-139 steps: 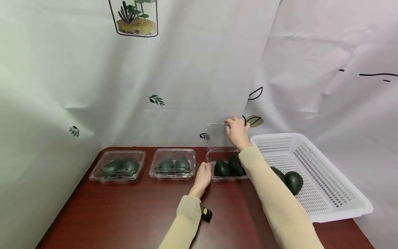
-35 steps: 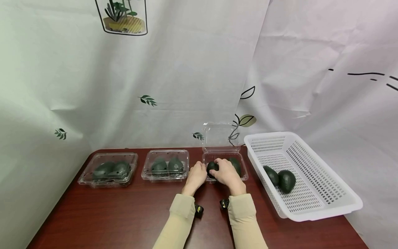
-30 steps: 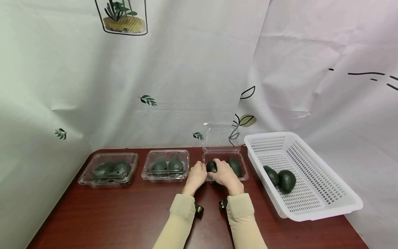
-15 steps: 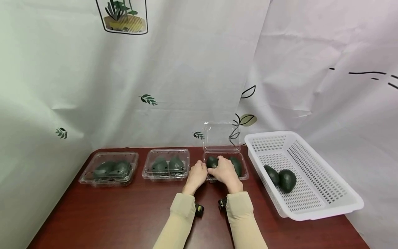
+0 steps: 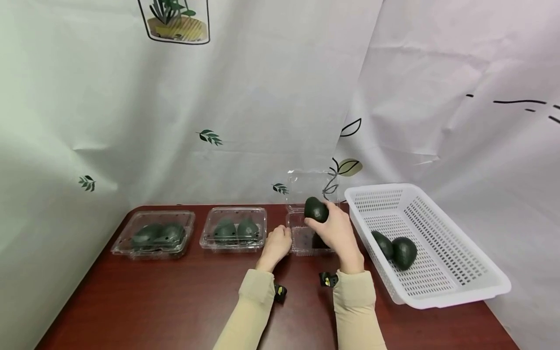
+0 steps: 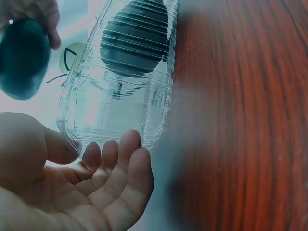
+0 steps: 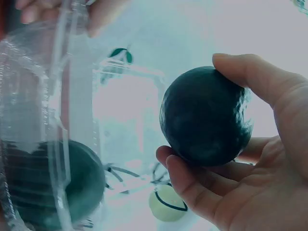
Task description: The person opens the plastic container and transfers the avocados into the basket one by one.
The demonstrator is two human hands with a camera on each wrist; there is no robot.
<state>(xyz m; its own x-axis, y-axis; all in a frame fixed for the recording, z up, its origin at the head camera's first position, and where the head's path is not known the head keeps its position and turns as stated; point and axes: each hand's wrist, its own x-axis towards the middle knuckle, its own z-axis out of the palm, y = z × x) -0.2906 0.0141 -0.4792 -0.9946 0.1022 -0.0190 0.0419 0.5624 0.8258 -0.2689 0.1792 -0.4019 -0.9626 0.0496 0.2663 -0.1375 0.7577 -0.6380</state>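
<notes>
My right hand grips a dark green avocado, held up above an open clear plastic clamshell box. In the right wrist view the thumb lies on one side of this avocado, with fingers curled round the other. Another avocado lies at the right end of the box, partly hidden behind my right hand in the head view. My left hand holds the left end of the box, thumb and fingertips at its rim. The box's raised lid leans back near the wall cloth.
Two closed clamshell boxes, each with two avocados, stand to the left on the dark red table. A white slotted basket holding two avocados sits at the right. A pale printed cloth hangs behind.
My right hand first opened out from the lid, then took the left avocado in the box and lifted it up and rightward. My left hand has stayed at the box's left end.
</notes>
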